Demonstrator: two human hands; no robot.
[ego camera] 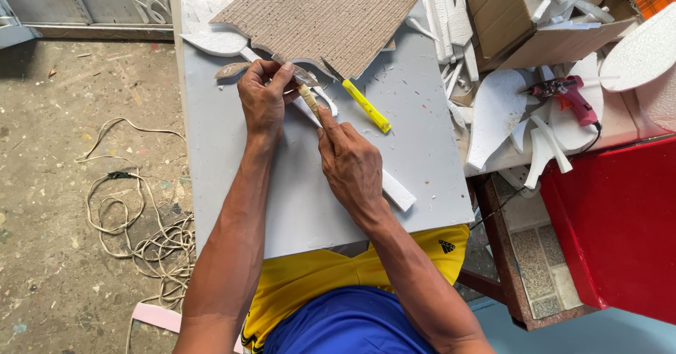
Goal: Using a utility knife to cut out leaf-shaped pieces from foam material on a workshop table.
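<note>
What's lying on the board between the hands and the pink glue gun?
A yellow utility knife lies on the grey board, then white foam offcuts before the glue gun, seen in the head view.

Bright, even daylight, no hard glare. Counter (422,157) evenly lit; soft short shadows just below and left of the left hand (264,100) and right hand (352,167) on it. White foam pieces (496,111) right of the counter are near blown out, w/ little surface detail. Floor (70,185) left of the counter is a bit dimmer. Focus sharp at centre; slight wide-angle stretch toward the frame edges, esp. bottom corners. No motion blur.
</note>
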